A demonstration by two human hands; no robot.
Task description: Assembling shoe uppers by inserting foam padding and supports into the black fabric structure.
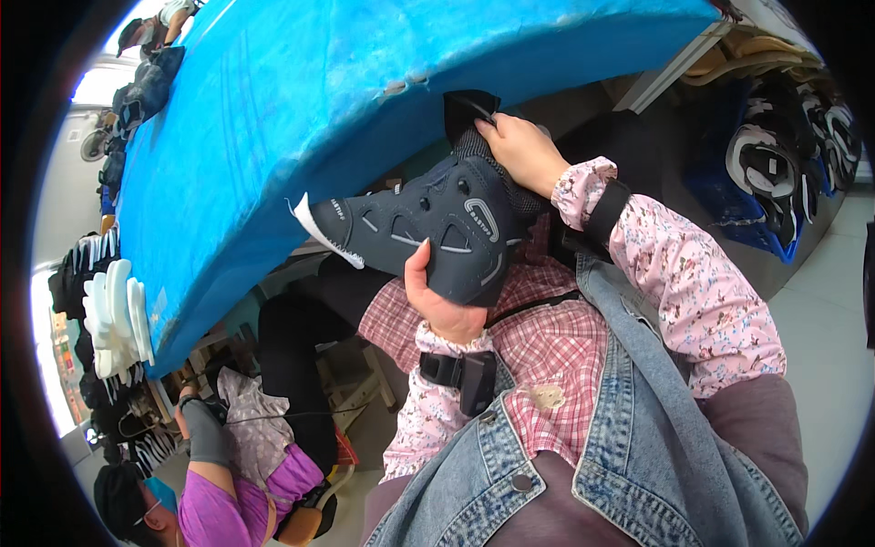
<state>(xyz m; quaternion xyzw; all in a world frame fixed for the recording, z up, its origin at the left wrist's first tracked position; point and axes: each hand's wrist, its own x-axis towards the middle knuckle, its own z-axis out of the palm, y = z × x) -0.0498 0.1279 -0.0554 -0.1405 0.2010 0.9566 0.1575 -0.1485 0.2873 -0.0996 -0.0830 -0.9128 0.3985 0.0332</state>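
Over my lap, at the near edge of the blue-covered table, I hold a dark grey shoe upper [437, 219] with triangular side patches and eyelets. A white strip with loose threads runs along its toe end, which points left. My left hand [445, 305] grips the upper from below, with the thumb lying up on its side panel. My right hand [522, 153] pinches a black flap of material [469, 114] at the collar end, its fingers bent round it. The inside of the upper is hidden from me.
A blue-covered table [365, 73] curves across the far side. Blue crates with black and white shoe uppers [766, 173] stand at the right. White shoe-shaped pieces [117, 319] hang at the left. A person in purple [228, 501] sits at the lower left.
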